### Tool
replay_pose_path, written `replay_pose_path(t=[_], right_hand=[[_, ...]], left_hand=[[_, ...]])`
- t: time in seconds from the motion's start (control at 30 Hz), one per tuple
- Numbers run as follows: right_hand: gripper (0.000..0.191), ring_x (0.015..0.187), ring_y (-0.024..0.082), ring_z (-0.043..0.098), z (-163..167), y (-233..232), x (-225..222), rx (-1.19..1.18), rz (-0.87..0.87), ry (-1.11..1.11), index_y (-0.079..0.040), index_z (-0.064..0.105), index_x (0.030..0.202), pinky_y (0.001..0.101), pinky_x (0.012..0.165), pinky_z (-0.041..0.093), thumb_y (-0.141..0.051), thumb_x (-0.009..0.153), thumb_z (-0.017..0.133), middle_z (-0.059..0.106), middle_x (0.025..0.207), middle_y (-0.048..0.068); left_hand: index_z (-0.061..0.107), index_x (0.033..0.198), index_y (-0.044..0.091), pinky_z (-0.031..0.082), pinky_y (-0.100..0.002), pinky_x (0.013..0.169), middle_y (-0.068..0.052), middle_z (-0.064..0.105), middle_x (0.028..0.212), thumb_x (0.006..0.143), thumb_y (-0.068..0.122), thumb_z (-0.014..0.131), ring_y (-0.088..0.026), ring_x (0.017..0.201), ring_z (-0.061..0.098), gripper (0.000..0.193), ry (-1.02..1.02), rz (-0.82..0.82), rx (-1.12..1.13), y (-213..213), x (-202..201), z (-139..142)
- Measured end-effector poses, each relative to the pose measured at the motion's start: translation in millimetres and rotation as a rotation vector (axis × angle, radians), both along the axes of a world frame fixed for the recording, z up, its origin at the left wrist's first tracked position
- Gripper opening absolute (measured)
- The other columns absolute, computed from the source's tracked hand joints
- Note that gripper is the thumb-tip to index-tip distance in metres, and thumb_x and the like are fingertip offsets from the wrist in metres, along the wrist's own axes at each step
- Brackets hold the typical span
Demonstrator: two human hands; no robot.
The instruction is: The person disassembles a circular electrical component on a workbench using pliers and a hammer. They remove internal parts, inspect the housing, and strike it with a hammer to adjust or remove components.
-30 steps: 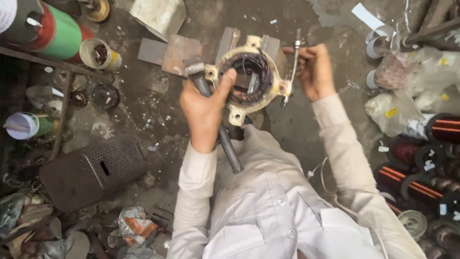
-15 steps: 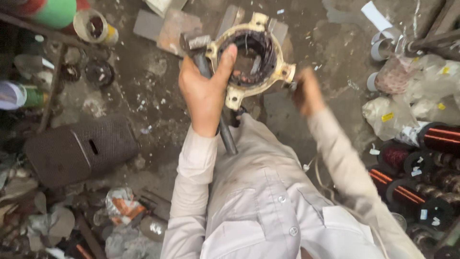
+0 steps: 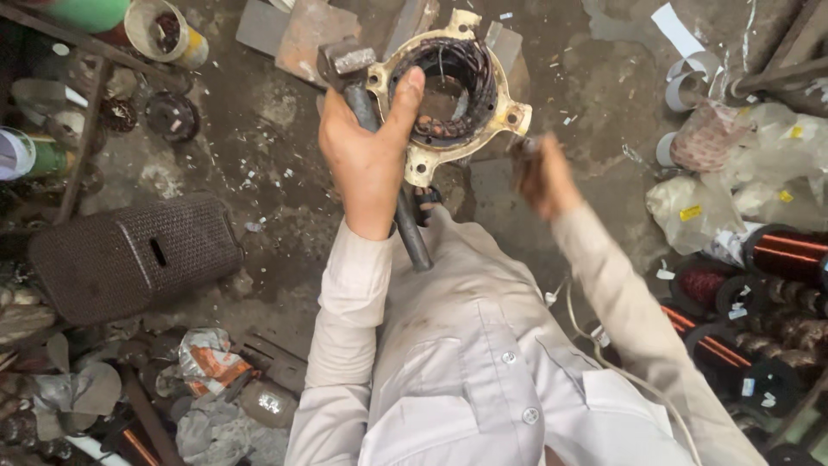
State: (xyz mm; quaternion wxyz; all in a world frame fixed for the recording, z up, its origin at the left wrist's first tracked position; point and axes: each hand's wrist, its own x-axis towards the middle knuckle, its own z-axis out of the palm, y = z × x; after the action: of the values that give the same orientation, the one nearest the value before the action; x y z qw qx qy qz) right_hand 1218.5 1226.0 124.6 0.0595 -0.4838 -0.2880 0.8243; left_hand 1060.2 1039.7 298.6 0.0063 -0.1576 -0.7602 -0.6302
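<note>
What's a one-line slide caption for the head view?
Left hand grips a hammer against a wound motor stator; blurred right hand beside it.

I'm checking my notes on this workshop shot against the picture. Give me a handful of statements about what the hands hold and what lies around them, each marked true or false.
1. The left hand grips a hammer and the ring-shaped motor stator together. True.
2. The stator's inside is bare of windings. False: dark copper windings line its inner ring.
3. The right hand is sharp and flat on the floor. False: it is blurred and raised beside the stator.
4. Spools of copper wire lie to the person's right. True.
5. A dark perforated box lies on the floor to the left. True.
</note>
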Motion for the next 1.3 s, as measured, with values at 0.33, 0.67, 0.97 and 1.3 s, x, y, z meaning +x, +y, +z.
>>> replay_pose_path(t=[0.33,0.67,0.97,1.3], right_hand=[[0.040,0.091,0.015,0.049,3.9,-45.2,83.3,0.919,0.550,0.159,-0.013,0.063,0.108,0.0324,0.084,0.039,-0.043,0.100,0.037,0.059,0.101,-0.003],[0.048,0.091,0.015,0.047,46.2,66.1,11.9,0.380,0.148,0.388,-0.007,0.069,0.118,0.0344,0.084,0.039,-0.044,0.102,0.044,0.061,0.107,0.003],[0.041,0.097,0.017,0.055,-7.1,-32.3,58.2,0.743,0.598,0.015,-0.010,0.066,0.134,0.0328,0.085,0.048,-0.011,0.095,0.054,0.055,0.116,0.002],[0.046,0.098,0.018,0.051,66.0,14.8,52.6,1.165,0.515,0.335,-0.007,0.070,0.118,0.0307,0.088,0.043,0.007,0.077,0.055,0.050,0.104,0.004]], left_hand=[[0.067,0.106,0.000,0.057,-0.029,0.081,-0.005,0.074,0.096,0.092,0.026,0.085,-0.012,0.084,0.068,0.035,-0.108,0.003,0.044,-3.6,4.0,-4.5],[0.068,0.109,0.000,0.057,-0.029,0.082,-0.005,0.074,0.097,0.092,0.026,0.085,-0.013,0.085,0.068,0.035,-0.073,0.001,0.063,-0.4,1.6,-8.2],[0.070,0.104,0.000,0.057,-0.028,0.080,-0.003,0.074,0.094,0.090,0.026,0.085,-0.011,0.084,0.067,0.033,-0.117,-0.010,0.049,1.2,1.2,-1.9],[0.069,0.100,0.001,0.056,-0.028,0.077,-0.002,0.072,0.089,0.089,0.029,0.085,-0.010,0.080,0.065,0.034,-0.141,0.007,0.117,-0.4,-5.1,-20.7]])
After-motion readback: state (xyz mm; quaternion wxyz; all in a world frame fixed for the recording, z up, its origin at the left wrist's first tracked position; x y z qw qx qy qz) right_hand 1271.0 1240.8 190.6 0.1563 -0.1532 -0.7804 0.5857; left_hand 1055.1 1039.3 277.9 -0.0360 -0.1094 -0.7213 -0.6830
